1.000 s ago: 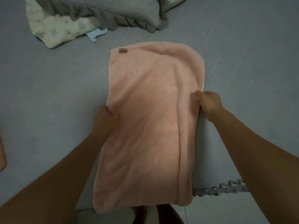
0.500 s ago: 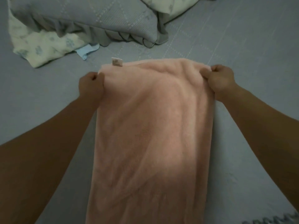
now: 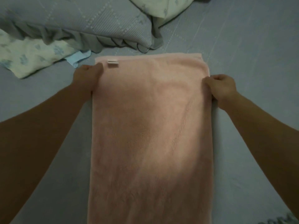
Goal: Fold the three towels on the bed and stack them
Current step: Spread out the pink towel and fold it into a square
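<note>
A pink towel lies flat and lengthwise on the grey bed, its far edge just short of a grey pillow. The left hand has its grip pinched on the towel's left edge near the far corner, beside a small white tag. The right hand is curled shut, pinching the right edge. A pale patterned cloth lies off to the left.

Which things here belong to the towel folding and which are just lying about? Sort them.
Job:
pink towel
left hand at its left edge
right hand at its right edge

Lying about:
grey pillow
pale printed cloth
light blue scrap
</note>
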`<state>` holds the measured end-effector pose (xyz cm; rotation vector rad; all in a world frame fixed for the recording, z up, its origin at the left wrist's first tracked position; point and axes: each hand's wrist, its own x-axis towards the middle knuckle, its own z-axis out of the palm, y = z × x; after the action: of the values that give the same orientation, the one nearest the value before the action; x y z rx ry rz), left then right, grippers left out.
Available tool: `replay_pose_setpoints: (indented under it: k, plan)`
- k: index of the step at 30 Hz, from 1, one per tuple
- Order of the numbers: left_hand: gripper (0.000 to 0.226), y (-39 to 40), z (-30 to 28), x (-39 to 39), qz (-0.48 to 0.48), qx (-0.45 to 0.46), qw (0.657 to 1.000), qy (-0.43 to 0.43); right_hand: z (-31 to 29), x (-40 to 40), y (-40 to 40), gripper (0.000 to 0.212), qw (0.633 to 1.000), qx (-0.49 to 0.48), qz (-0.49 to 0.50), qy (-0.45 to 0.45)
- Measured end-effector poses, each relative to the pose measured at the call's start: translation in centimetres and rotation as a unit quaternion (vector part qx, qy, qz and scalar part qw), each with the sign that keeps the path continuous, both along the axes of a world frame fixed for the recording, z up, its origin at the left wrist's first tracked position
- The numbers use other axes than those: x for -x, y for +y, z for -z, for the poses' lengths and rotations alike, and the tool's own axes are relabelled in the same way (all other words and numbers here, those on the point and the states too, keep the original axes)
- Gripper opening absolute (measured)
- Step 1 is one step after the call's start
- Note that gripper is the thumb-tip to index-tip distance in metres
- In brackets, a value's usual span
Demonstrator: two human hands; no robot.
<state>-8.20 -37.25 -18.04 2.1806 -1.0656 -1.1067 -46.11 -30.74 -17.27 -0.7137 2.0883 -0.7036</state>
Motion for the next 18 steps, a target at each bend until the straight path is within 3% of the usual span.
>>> replay_pose_setpoints:
  k: [2,4,6,8,10,13,16,18]
  plan:
    - [0.027,-1.5,-0.2,-0.1,0.007,0.054,0.998,0.017,-0.5,0.1,-1.1,0.013,1.000,0.002,-0.018,-0.002]
    - [0.013,-2.7,-0.3,0.0,0.013,0.116,0.993,-0.001,-0.7,0.2,-2.2,0.017,0.997,0.066,-0.028,0.030]
    - [0.028,-3.2,0.2,0.1,0.010,0.149,0.988,-0.027,-0.8,0.0,-2.5,0.004,0.992,0.097,-0.037,0.075]
    - [0.047,-2.1,1.2,0.0,0.017,0.121,0.990,-0.070,0.3,-0.2,-1.1,0.027,0.992,0.060,-0.056,0.096]
    - [0.057,0.6,2.0,0.0,0.049,0.104,0.985,-0.126,1.5,-0.8,1.7,0.049,0.977,0.024,-0.095,0.188]
    - [0.065,6.4,1.5,1.6,0.191,0.145,0.936,-0.256,1.6,-3.7,6.3,0.070,0.906,0.002,-0.219,0.362]
    - [0.061,12.9,1.8,6.1,0.357,0.202,0.880,-0.241,1.8,-9.5,10.3,0.070,0.867,0.083,-0.354,0.340]
    - [0.061,17.6,3.0,8.5,0.447,0.188,0.842,-0.238,2.9,-12.9,13.5,0.068,0.822,0.093,-0.464,0.317]
